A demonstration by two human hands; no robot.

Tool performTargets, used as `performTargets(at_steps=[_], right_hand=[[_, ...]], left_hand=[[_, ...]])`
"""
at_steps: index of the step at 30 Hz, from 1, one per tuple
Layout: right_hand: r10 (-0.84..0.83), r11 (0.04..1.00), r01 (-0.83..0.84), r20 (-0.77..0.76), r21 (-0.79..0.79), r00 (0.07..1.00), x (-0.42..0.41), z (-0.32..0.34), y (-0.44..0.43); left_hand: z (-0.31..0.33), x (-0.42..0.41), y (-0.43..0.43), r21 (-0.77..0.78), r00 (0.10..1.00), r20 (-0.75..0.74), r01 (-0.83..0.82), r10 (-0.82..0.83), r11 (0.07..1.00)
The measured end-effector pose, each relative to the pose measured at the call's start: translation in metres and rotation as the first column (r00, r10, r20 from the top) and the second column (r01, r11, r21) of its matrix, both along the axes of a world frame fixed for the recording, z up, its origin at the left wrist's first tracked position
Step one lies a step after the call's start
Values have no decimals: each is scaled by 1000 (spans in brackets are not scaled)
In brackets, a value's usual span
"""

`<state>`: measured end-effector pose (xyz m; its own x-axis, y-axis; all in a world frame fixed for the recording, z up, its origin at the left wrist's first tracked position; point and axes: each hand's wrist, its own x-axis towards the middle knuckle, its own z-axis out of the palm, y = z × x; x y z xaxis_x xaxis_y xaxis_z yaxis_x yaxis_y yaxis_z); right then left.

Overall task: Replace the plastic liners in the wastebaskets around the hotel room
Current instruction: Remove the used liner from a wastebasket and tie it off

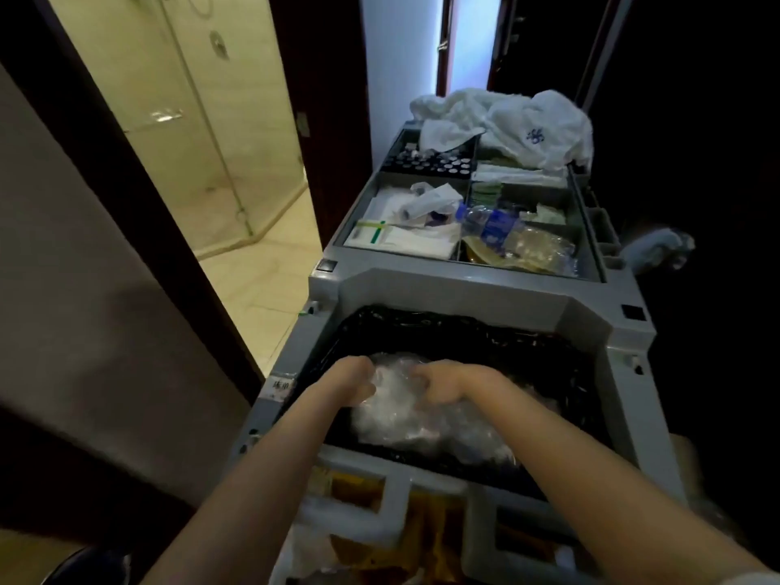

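White towels [527,120], seemingly a water bottle [489,223]

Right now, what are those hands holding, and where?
The left hand and right hand grip a crumpled clear plastic bag at its top, inside the black-lined bin.

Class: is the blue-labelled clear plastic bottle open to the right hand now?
Probably yes: the bottle lies uncovered in the grey tray, though the right hand grips a crumpled clear bag.

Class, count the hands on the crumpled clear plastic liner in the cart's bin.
2. The left hand grips the clear plastic liner at its left, the right hand at its right, both inside the black-lined bin. None seem hidden.
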<state>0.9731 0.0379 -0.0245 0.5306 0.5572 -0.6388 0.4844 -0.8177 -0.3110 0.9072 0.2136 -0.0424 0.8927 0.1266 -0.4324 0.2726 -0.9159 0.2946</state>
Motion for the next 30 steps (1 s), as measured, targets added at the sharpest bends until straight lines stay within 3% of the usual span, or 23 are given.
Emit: performTargets(at_steps=[3, 8, 12, 15, 18, 23, 26, 30], right_hand=[[42, 998, -41, -12, 41, 999, 15, -12, 13], [222, 975, -222, -35, 13, 974, 10, -40, 19], [243, 969, -247, -140, -7, 960, 5, -54, 21], [242, 970, -240, -125, 33, 962, 8, -48, 30], [222, 969, -217, -31, 119, 975, 16, -42, 40], [28, 929, -35, 25, 369, 999, 26, -29, 59], [-52, 839, 55, -21, 541, 998, 22, -15, 68], [-132, 635, 165, -104, 755, 986, 1, 9, 78]], left_hand=[[-6, 8, -3, -54, 999, -22, -45, 44, 998], [-36, 5, -9, -94, 967, -217, -155, 131, 983], [-46, -12, -13, -137, 939, -315, -188, 138, 973], [-41, -17, -11, -117, 939, -301, -211, 168, 970], [-25, -19, -8, -103, 951, -166, -281, 262, 954], [6, -28, -2, -122, 904, 183, -369, 386, 922], [25, -39, 0, -172, 784, 410, -434, 465, 884], [53, -70, 5, -243, 583, 622, -490, 522, 837]])
